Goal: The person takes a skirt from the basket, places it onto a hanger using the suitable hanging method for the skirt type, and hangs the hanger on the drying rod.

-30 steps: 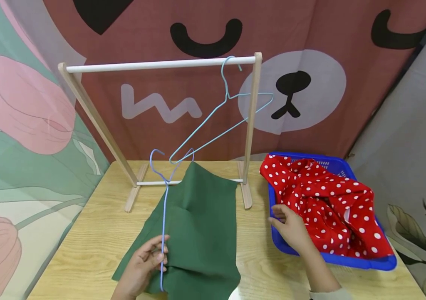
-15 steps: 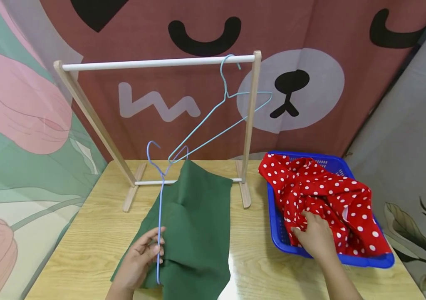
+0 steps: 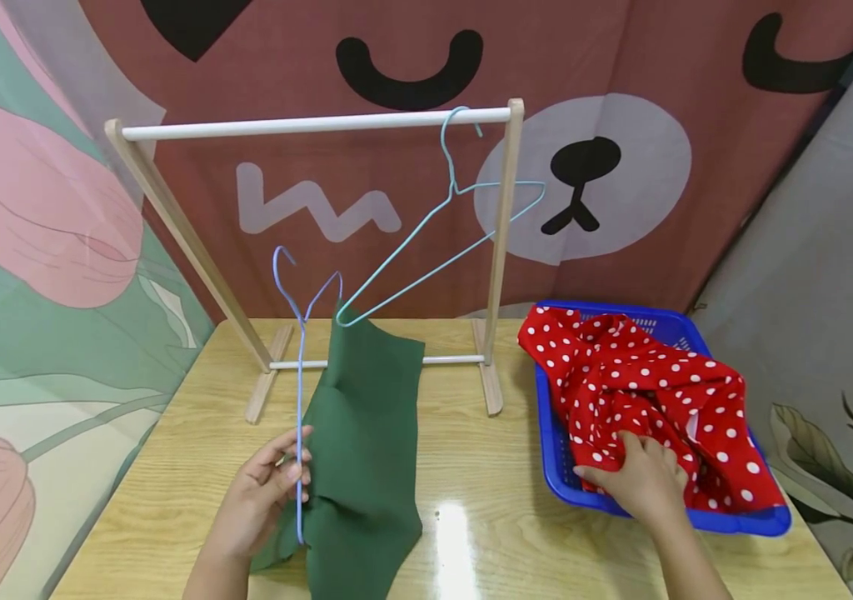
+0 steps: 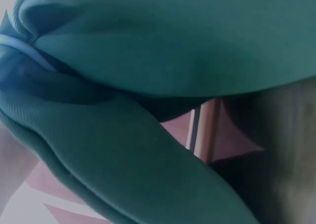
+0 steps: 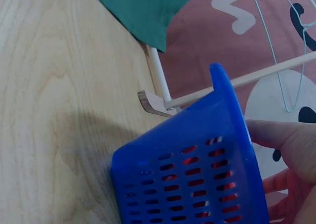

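Note:
My left hand [image 3: 261, 492] grips the bottom bar of a periwinkle wire clothes hanger [image 3: 301, 375], held sideways with its hook up. Green cloth [image 3: 366, 417] is draped through the hanger and falls toward the table; in the left wrist view the folded cloth [image 4: 197, 41] fills most of the picture and hides the hand. On the right, my right hand [image 3: 647, 479] rests on a red polka-dot cloth [image 3: 636, 375] in a blue plastic basket [image 3: 741, 523]. Its thumb and fingers stand apart, partly behind the basket wall in the right wrist view.
A small wooden rack with a white top rail [image 3: 306, 125] stands at the back of the wooden table [image 3: 172, 475]. A light-blue hanger [image 3: 415, 229] hangs askew at its right end, near the green cloth's top. Printed curtains [image 3: 584, 50] stand behind.
My left hand has brought the hanger and green cloth left and up. My right hand has moved from the basket's left rim onto the red polka-dot cloth.

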Available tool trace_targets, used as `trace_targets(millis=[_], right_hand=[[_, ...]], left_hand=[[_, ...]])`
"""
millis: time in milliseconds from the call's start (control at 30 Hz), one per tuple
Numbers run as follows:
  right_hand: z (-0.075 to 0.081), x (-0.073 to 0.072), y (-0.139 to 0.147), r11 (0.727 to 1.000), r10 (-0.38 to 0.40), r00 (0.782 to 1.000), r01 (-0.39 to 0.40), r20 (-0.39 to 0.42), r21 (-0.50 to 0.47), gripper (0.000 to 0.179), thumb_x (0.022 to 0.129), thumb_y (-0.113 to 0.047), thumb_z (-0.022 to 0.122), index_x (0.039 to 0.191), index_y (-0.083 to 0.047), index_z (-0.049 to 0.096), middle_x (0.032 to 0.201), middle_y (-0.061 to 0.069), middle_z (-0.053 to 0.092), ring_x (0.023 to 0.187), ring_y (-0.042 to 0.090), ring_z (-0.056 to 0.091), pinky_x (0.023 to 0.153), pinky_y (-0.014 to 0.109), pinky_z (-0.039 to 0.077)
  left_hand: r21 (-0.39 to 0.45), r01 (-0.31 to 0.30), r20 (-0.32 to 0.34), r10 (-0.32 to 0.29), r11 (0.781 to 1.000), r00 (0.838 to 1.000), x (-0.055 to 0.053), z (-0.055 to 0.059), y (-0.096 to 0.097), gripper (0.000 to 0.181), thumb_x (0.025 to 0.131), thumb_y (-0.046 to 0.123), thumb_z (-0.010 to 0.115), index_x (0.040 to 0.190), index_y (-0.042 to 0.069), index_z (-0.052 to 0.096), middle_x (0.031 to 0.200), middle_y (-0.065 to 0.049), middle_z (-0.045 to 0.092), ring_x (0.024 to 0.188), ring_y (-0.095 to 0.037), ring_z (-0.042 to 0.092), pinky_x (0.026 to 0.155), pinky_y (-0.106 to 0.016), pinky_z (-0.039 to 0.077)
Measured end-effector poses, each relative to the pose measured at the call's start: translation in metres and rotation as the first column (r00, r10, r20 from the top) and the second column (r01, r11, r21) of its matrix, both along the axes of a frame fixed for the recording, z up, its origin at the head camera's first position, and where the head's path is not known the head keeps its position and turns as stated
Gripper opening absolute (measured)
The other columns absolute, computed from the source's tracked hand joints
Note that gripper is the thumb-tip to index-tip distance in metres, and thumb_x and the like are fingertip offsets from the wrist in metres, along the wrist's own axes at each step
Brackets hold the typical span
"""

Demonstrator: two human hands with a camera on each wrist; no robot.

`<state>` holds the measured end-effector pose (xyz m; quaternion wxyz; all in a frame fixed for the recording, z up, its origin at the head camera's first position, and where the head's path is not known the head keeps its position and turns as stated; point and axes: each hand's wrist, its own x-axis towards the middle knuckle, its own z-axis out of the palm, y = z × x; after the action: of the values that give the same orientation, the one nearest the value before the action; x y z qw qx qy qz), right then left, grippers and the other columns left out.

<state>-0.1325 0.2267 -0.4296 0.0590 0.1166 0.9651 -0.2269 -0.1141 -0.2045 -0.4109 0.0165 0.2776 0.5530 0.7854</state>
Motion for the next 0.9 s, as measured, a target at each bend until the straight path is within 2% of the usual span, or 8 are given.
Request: trace_targets(millis=[100,333,467,633,733,900], right_hand=[[-0.001,-0.001,-0.002,1.0,0.015,1.0,-0.015,0.027,-0.002,0.109,0.055,-0.07,0.059,0.123,0.011,0.032,0.115,0.037,0.027,0.104,0.053,0.019,0.082,0.065,0.011],[-0.004,-0.001,-0.007,1.0,0.022,0.998,-0.022,0.056,0.005,0.094,0.062,-0.051,0.067,0.122,0.012,0.031,0.115,0.039,0.023,0.106,0.055,0.014,0.076,0.071,0.011],[-0.005,0.001,-0.004,0.999,0.026,0.997,-0.024,0.072,-0.025,0.101,0.06,-0.055,0.067,0.124,0.012,0.026,0.119,0.04,0.011,0.109,0.055,0.005,0.074,0.073,0.008],[-0.007,0.002,0.002,0.999,0.003,0.999,-0.002,0.036,-0.036,0.109,0.056,-0.06,0.067,0.124,0.012,0.022,0.122,0.041,0.0,0.109,0.056,-0.001,0.078,0.07,0.009],[-0.008,0.002,0.007,0.999,-0.009,1.0,0.009,0.017,-0.035,0.112,0.054,-0.061,0.067,0.124,0.013,0.02,0.119,0.042,0.0,0.106,0.057,0.001,0.08,0.068,0.012],[-0.008,0.001,0.019,0.999,-0.019,0.999,0.021,0.049,-0.041,0.116,0.057,-0.061,0.066,0.125,0.015,0.012,0.113,0.045,0.005,0.102,0.06,0.005,0.08,0.067,0.015]], left_hand=[[0.001,-0.014,-0.016,0.014,1.0,1.0,-0.002,0.005,-0.003,0.042,0.087,-0.014,0.027,0.127,-0.004,0.036,0.1,-0.002,0.047,0.079,-0.008,0.049,0.062,-0.022,0.044],[0.023,-0.003,-0.041,0.004,1.0,0.999,-0.007,0.017,-0.007,0.041,0.088,-0.015,0.025,0.126,-0.005,0.036,0.101,-0.003,0.047,0.08,-0.009,0.049,0.063,-0.021,0.044],[0.024,-0.002,-0.058,0.003,1.0,0.998,-0.009,0.024,-0.009,0.041,0.088,-0.014,0.025,0.126,-0.004,0.037,0.101,-0.004,0.046,0.081,-0.01,0.048,0.063,-0.021,0.044],[0.015,-0.01,-0.058,0.011,1.0,0.998,-0.011,0.03,-0.011,0.043,0.089,-0.014,0.024,0.127,-0.001,0.038,0.101,-0.005,0.046,0.08,-0.01,0.049,0.063,-0.02,0.044],[0.011,-0.014,-0.061,0.014,1.0,0.998,-0.012,0.032,-0.012,0.043,0.088,-0.014,0.024,0.127,-0.001,0.038,0.101,-0.005,0.046,0.08,-0.01,0.049,0.063,-0.021,0.044],[0.022,-0.013,-0.074,0.014,1.0,0.997,-0.014,0.036,-0.013,0.042,0.088,-0.014,0.024,0.126,-0.003,0.039,0.1,-0.006,0.045,0.08,-0.011,0.049,0.062,-0.021,0.043]])
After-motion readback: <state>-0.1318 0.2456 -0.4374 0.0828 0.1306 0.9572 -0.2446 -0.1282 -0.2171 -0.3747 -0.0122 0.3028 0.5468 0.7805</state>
